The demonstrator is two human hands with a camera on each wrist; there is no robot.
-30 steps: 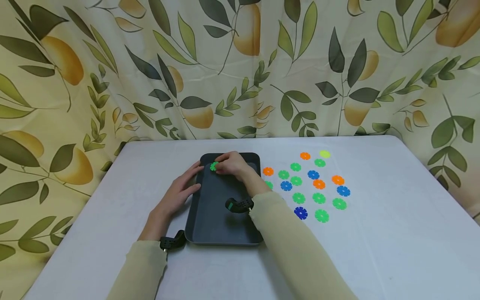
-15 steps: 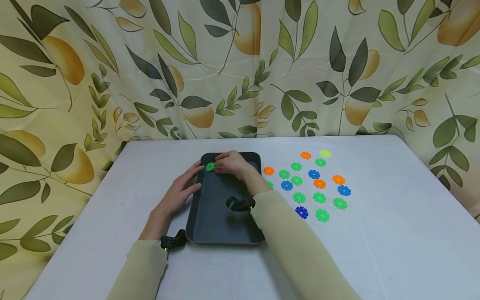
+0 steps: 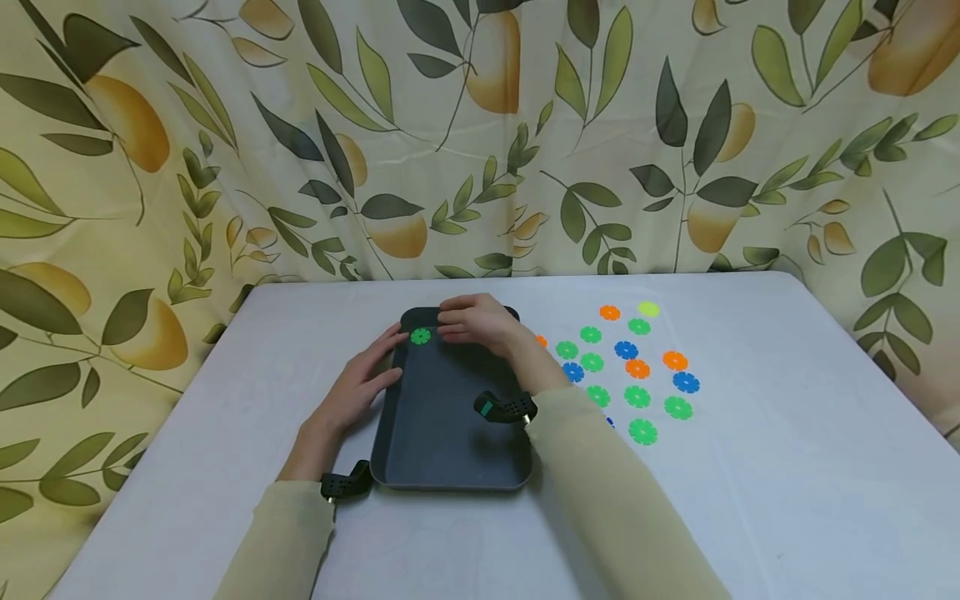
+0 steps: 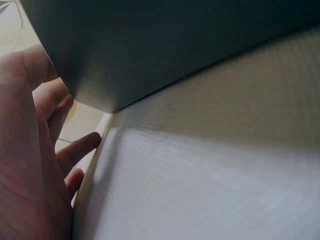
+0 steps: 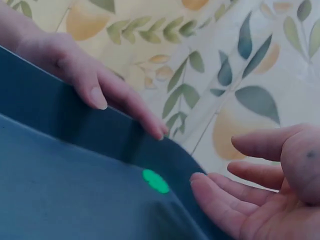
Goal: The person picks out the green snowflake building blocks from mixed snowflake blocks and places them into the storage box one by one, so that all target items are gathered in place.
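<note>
Filling the background: a cream fabric curtain printed with green leaves and orange fruit (image 3: 450, 142). In front of it, a tabletop under a white cloth (image 3: 750, 500). On the tabletop, a dark grey rectangular tray with raised walls and rounded corners (image 3: 427, 442), long side running away from the person. Two forearms in pale beige sleeves (image 3: 622, 500) reach in, a black wrist camera (image 3: 345, 483) on each. Left hand (image 3: 356, 387) rests at the tray's left wall; thumb and fingers stand wide apart, fingertips at the rim, grasping nothing. Right hand (image 3: 480, 323) is over the far end of the tray; its fingers are loosely extended and hold nothing, thumb set apart from them. Right of the tray, a loose scatter of flat, notched, flower-shaped discs in green, orange, blue and yellow (image 3: 637, 397), some partly hidden by the right arm. The single yellow disc (image 3: 648, 309) lies nearest the far edge. One bright green notched disc (image 3: 421, 336) lies inside the tray near its far left corner, between the two hands; contact with the wall cannot be told.
</note>
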